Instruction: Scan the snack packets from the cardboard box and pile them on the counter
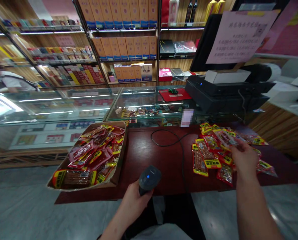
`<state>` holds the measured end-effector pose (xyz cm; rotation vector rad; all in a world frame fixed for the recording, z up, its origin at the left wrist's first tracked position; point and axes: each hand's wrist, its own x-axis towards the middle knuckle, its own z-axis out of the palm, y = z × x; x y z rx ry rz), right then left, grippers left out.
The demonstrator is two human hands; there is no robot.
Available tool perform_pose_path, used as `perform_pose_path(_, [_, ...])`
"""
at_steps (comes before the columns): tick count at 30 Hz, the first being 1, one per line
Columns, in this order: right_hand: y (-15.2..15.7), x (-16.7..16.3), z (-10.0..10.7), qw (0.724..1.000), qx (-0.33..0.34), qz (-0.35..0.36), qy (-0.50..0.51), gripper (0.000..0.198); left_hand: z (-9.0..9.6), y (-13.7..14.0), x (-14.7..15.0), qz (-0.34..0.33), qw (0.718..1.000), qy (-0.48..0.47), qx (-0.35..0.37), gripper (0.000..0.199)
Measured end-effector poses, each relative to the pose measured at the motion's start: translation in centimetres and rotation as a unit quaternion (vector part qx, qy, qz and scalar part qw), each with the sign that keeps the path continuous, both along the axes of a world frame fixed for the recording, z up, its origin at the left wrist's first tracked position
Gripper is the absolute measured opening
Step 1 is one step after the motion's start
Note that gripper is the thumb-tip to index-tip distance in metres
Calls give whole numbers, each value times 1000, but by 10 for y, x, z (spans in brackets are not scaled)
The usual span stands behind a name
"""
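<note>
Snack packet point(224, 138) pinched in your right hand point(246, 160); left hand point(136, 200) grips scanner point(150, 177). Picking step, seemingly; next move likely calls for lining packet up with scanner.

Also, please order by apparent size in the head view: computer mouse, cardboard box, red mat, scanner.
1. Cardboard box
2. Red mat and scanner: too alike to rank; the scanner is nearer.
3. Computer mouse

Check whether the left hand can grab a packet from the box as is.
Probably not: the left hand is closed around the scanner. The way itself looks free, since the box is open-topped and nothing visible stands between.
</note>
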<state>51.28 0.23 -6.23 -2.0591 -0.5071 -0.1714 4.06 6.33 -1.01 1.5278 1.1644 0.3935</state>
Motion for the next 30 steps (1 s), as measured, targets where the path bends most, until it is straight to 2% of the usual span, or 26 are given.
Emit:
perform_pose_path(2, [-3, 19, 0, 993, -121, -4, -6, 55, -1, 0, -2, -2, 1000, 2, 1, 6])
perform_pose_path(4, [-3, 22, 1, 970, -235, 22, -52, 51, -3, 1, -4, -5, 1000, 5, 3, 7])
perform_pose_path(6, [1, 10, 3, 952, -276, 24, -128, 49, -4, 1, -7, -3, 1000, 5, 2, 7])
perform_pose_path(7, [6, -2, 6, 950, -267, 17, -162, 49, -5, 1, -9, 1, 1000, 2, 2, 7])
perform_pose_path(9, [25, -37, 17, 957, -206, 26, -204, 48, -5, 0, -14, 13, 1000, -9, -1, 7])
perform_pose_path(10, [40, -61, 25, 961, -163, 62, -217, 47, -4, -1, -17, 19, 1000, -17, -1, 7])
perform_pose_path(12, [78, -121, 45, 951, -74, 206, -216, 42, -2, -2, -23, 27, 999, -37, 6, 7])
perform_pose_path(13, [101, -155, 56, 930, -41, 299, -209, 40, 0, -3, -26, 31, 998, -48, 10, 7])
perform_pose_path(14, [125, -191, 67, 898, -23, 391, -203, 37, 2, -4, -30, 32, 998, -60, 13, 7])
perform_pose_path(16, [174, -266, 84, 803, -30, 563, -194, 37, 6, -6, -36, 36, 996, -81, 19, 7])
perform_pose_path(17, [197, -301, 90, 755, -45, 623, -196, 39, 8, -7, -40, 37, 995, -88, 21, 7])
perform_pose_path(19, [238, -363, 92, 688, -118, 682, -219, 45, 12, -9, -47, 41, 994, -94, 28, 6])
perform_pose_path(20, [254, -388, 89, 669, -171, 685, -233, 51, 14, -10, -50, 46, 994, -95, 32, 6])
perform_pose_path(22, [277, -425, 77, 659, -229, 675, -241, 66, 15, -12, -58, 60, 993, -94, 33, 4])
perform_pose_path(25, [290, -450, 55, 669, -270, 649, -241, 81, 11, -13, -69, 86, 991, -93, 29, 3])
perform_pose_path(30, [288, -451, 40, 712, -281, 595, -246, 55, 3, -11, -78, 106, 991, -81, 22, 5])
